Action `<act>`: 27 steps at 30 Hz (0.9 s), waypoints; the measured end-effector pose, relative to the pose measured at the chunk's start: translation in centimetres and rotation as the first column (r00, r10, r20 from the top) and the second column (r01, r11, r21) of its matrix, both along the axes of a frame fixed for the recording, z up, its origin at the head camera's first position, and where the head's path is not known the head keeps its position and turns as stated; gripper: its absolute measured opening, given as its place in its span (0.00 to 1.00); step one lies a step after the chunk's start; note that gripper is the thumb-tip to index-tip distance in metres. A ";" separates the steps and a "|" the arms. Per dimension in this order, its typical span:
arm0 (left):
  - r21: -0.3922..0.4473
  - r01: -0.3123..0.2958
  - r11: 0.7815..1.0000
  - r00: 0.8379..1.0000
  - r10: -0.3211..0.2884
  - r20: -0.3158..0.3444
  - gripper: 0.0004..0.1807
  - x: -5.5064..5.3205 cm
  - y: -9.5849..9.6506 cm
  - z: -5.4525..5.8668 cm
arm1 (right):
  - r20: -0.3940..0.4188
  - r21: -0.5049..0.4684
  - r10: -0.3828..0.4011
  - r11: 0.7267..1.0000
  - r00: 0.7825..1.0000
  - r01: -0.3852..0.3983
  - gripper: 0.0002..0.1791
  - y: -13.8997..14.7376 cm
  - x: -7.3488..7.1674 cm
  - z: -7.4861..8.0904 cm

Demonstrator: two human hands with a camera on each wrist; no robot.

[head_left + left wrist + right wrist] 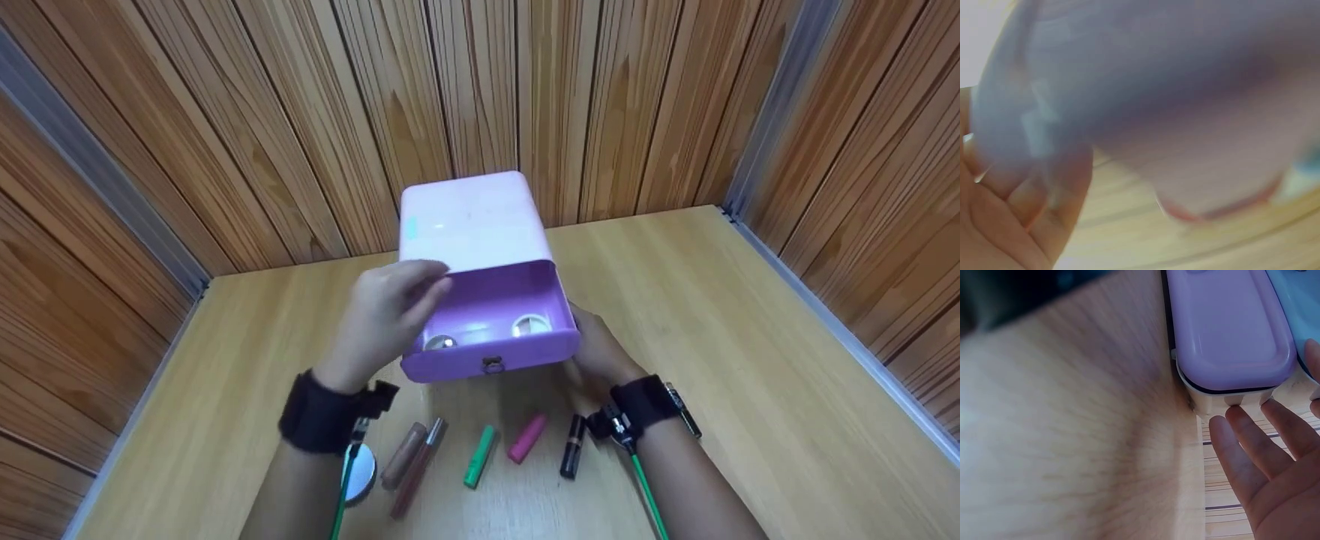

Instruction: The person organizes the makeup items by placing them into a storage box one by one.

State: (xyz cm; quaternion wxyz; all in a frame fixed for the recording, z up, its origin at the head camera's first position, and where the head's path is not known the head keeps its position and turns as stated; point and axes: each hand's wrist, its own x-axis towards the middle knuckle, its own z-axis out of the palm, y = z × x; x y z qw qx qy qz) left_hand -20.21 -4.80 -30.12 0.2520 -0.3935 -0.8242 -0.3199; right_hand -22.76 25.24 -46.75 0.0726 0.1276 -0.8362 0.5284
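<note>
A small drawer box [472, 217] with a pale pink top is tilted up off the table, its purple drawer [491, 352] pulled out. Two round whitish things [531, 325] sit in that drawer. At the box's right side, my right hand [600, 345] grips it; the right wrist view shows its fingertips against the edge beside a purple drawer front and a blue drawer front [1297, 304]. My left hand [386, 315] is at the drawer's left edge, fingers loosely bent and seemingly holding nothing. Motion blurs the box in the left wrist view.
On the table [247, 390] below lie a green tube [480, 456], a pink tube [527, 438], a black tube [572, 447], a brownish tube [403, 455] and a dark red tube with a silvery cap [418, 469]. A round white-topped thing [361, 472] is partly behind my left wrist. Wooden walls enclose the table.
</note>
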 end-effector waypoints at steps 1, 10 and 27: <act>0.040 -0.003 0.999 1.000 0.003 -0.013 0.09 -0.1 -0.8 -0.4 | 0.011 -0.002 -0.006 1.000 1.000 0.006 0.24 -0.1 0.0 -0.1; 0.185 -0.078 0.980 0.988 0.101 -0.118 0.06 1.9 -4.1 -3.7 | 0.132 -0.111 -0.020 0.993 0.991 0.035 0.19 -0.8 0.7 -0.5; -0.090 -0.286 0.954 0.745 0.162 -0.648 0.11 7.0 3.7 -9.0 | 0.111 -0.082 -0.025 0.996 0.993 0.034 0.16 -0.6 1.0 1.9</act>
